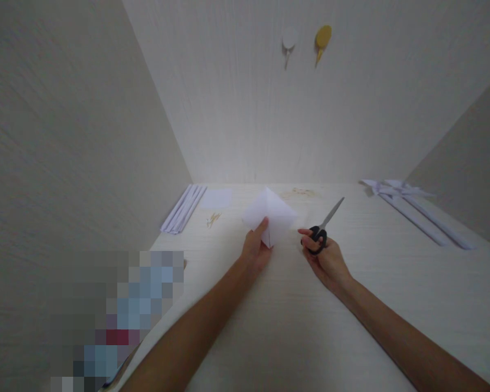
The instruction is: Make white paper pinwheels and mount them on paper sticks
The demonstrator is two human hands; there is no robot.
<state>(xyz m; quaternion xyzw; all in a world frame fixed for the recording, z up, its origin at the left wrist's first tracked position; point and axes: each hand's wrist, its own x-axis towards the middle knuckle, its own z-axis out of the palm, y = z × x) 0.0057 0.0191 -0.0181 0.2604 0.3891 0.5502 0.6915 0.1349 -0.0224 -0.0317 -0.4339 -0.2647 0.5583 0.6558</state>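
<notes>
Paper folded to a diamond (269, 213) sits mid-table, pinched at its lower corner by the left hand (256, 246); it looks light and limp, easily creased, so a grip near a folded edge seems safest. One pair of scissors (325, 224) (black handles, blades apparently closed and pointing away) is gripped by the right hand (325, 260), fingers through the loops. Several paper strips (184, 208) lie left, more (416, 209) right; two hooks (306, 44) hang on the wall.

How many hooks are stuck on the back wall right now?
2. A white hook and, just to its right, a yellow hook, both high on the back wall, above the desk. Nothing in view hides more.
</notes>
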